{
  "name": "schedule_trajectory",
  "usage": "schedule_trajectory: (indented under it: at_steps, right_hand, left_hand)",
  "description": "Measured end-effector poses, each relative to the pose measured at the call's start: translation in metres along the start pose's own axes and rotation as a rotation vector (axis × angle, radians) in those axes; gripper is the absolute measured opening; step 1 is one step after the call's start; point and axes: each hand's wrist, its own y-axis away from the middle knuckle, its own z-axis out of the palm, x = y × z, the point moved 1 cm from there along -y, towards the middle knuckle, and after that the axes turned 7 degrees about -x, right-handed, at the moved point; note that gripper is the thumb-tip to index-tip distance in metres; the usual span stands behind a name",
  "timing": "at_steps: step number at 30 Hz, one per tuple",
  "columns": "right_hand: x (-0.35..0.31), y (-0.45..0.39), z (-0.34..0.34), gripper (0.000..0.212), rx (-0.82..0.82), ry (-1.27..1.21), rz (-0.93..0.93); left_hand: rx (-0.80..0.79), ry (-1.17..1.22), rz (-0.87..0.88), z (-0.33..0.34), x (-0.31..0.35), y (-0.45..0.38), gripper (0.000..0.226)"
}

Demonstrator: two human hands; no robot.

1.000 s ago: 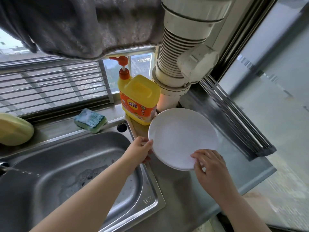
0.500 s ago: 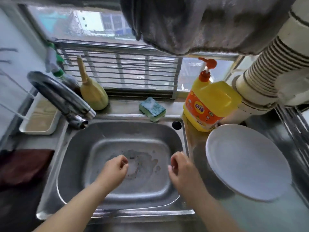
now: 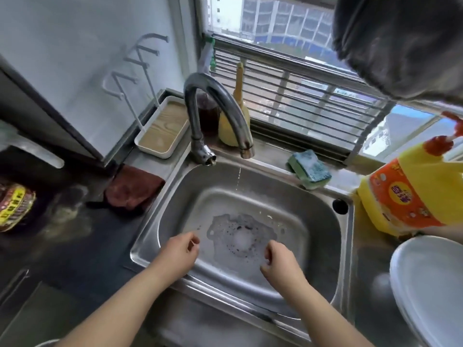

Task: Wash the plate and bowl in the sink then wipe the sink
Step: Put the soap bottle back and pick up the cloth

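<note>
- Head view: the round white plate (image 3: 431, 291) lies face-up on the steel counter right of the stainless steel sink (image 3: 323, 211).
- Left hand (image 3: 179, 254) and right hand (image 3: 280, 261) hover over the basin, fingers loosely curled, holding nothing.

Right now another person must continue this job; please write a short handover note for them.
Left hand and right hand: both empty, loosely curled, over the sink.
Plate: on the counter right of the sink, washed by its look. Bowl: not visible.
Sponge lies on the back ledge; brown cloth lies left of the sink.
Faucet dribbles; suds sit at the drain.
Left: wipe the sink.
</note>
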Motion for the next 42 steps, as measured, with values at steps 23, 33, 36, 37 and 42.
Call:
schedule_trajectory:
  at_steps: [23,33,36,37,42]
  right_hand:
    - [-0.011,-0.076,-0.146,0.088,0.436,0.084,0.158]
    - [0.003,-0.111,-0.165,0.077,0.481,0.083,0.342]
    - [0.001,-0.105,-0.166,0.079,0.465,0.046,0.363]
    - [0.001,-0.102,-0.166,0.081,0.477,0.025,0.355]
    - [-0.003,-0.077,-0.147,0.089,0.519,-0.110,0.157]
  left_hand:
    - [0.033,-0.005,0.197,-0.029,0.033,-0.018,0.019]
    - [0.051,0.011,0.189,-0.033,0.034,-0.025,0.016]
    - [0.043,0.037,0.164,-0.031,0.031,-0.023,0.015]
    - [0.042,0.043,0.160,-0.031,0.031,-0.023,0.014]
    - [0.054,0.068,0.157,-0.034,0.036,-0.022,0.011]
